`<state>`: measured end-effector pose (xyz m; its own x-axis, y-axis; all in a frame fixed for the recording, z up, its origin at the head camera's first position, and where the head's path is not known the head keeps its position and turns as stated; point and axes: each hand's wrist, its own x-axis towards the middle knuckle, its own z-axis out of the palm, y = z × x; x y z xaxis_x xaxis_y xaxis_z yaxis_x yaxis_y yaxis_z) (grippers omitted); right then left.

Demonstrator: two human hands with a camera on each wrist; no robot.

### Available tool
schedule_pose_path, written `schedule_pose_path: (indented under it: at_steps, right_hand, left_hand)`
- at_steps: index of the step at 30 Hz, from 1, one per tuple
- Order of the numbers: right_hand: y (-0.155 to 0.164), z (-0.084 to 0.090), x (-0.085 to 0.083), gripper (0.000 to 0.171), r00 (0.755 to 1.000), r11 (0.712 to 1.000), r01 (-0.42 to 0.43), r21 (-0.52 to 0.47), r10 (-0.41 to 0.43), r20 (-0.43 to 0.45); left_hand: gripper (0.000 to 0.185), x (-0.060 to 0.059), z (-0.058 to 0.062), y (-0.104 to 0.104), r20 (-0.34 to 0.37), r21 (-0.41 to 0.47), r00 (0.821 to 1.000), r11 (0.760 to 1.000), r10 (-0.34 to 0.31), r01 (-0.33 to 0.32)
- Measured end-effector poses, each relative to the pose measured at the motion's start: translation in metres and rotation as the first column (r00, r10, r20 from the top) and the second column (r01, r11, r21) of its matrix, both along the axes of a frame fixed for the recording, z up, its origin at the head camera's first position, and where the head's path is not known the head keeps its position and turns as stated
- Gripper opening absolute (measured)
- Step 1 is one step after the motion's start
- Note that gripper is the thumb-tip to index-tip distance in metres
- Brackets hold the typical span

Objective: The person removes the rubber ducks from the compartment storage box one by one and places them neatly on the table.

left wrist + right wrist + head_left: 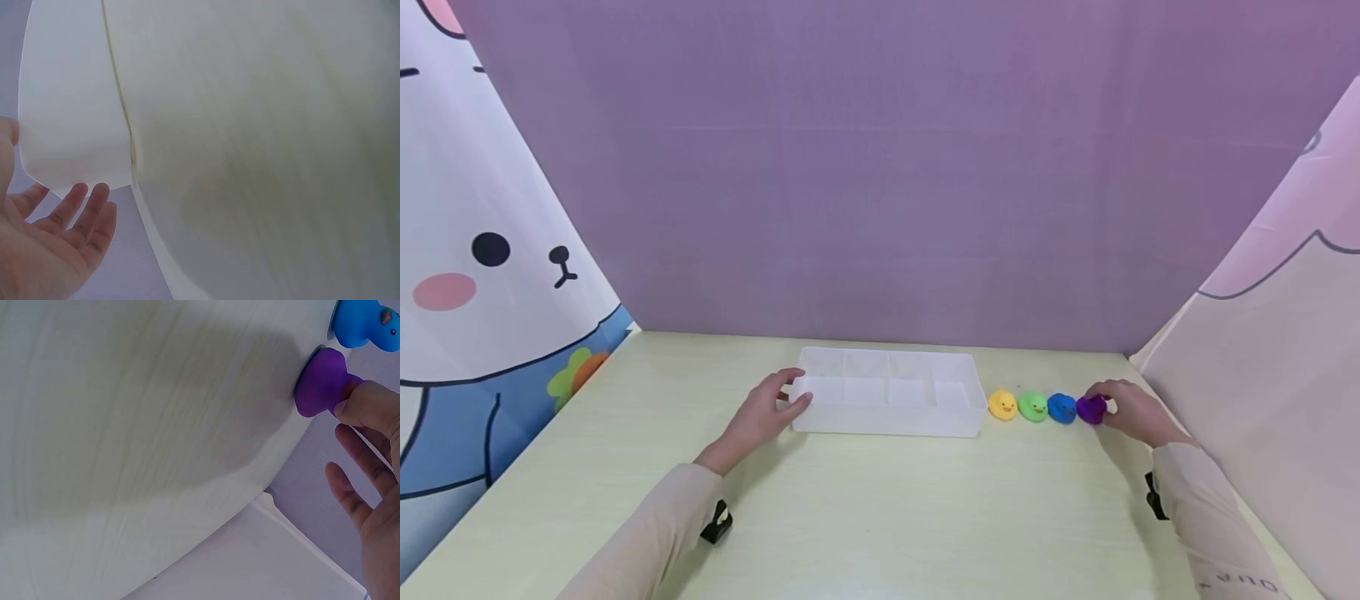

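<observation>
Pale wood-grain desk (880,517) carries a white plastic tray (887,425) with bare compartments, its left end touched by the relaxed left hand (763,417). Right of it sit rounded yellow (1002,405), green (1033,407) and blue (1062,408) ducks, and the right hand (1131,412) pinches a purple duck (1091,409).

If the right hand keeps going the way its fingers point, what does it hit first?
The right hand already touches the purple duck; pushing on leftward would likely drive that into the blue duck beside it, though the gap between them is hard to judge.
</observation>
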<state>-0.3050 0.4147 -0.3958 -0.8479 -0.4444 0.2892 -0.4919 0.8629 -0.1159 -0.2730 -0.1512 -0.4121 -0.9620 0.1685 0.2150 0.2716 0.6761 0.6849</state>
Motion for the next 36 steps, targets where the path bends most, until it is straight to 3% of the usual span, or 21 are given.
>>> schedule_pose_path:
  at_steps: [21, 31, 36]
  right_hand:
    - [0.005, -0.003, -0.001, 0.031, 1.0, 1.0, -0.018, -0.017, 0.017, -0.009]
    - [0.002, 0.007, 0.007, 0.034, 1.0, 1.0, 0.019, -0.024, -0.018, 0.02]
    - [0.001, 0.01, 0.01, 0.035, 0.999, 0.999, 0.032, -0.036, -0.033, -0.03]
  left_hand:
    - [0.056, -0.001, 0.002, -0.001, 0.001, -0.047, 1.0, 0.999, -0.021, 0.021]
    - [0.056, -0.002, 0.009, -0.008, -0.004, -0.113, 0.997, 0.99, -0.082, 0.081]
    - [0.056, -0.003, 0.015, -0.018, -0.021, -0.13, 0.992, 0.985, -0.12, 0.117]
